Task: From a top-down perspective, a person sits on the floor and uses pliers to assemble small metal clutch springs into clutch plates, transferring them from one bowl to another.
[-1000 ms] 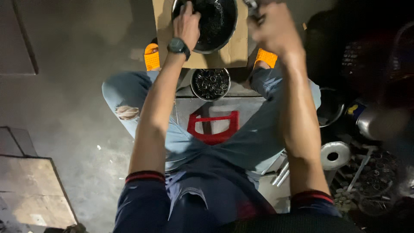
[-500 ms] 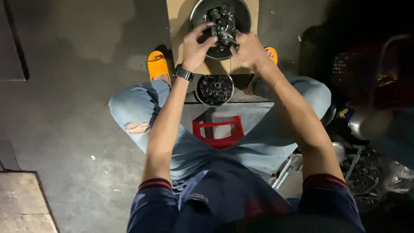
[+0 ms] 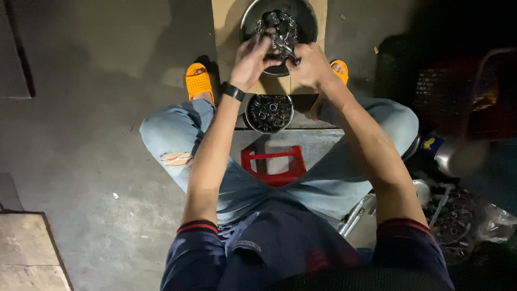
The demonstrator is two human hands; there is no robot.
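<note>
Steel glints under dim light: a large metal bowl [image 3: 278, 32] full of small dark metal parts sits on a sheet of cardboard [image 3: 226, 32] laid on the concrete floor [image 3: 97, 108]. A seated person in pale ripped jeans leans over it. Both hands meet above the bowl's near rim. The left hand [image 3: 251, 60], a black watch at its wrist, has its fingers curled together around a small metal part [image 3: 284, 47]; the right hand [image 3: 309, 66] pinches the same piece from the other side. The part looks hard, rigid and probably oily, so likely slick; a firm pinch on its outer edges seems the surest hold. A smaller bowl [image 3: 269, 113] of ring-shaped metal pieces rests between the knees, near a red plastic stool [image 3: 269, 164]. Orange sandals [image 3: 198, 82] flank the cardboard. The part's exact shape is hidden by the fingers, and the right side of the scene falls into shadow, with only vague metal clutter showing.
</note>
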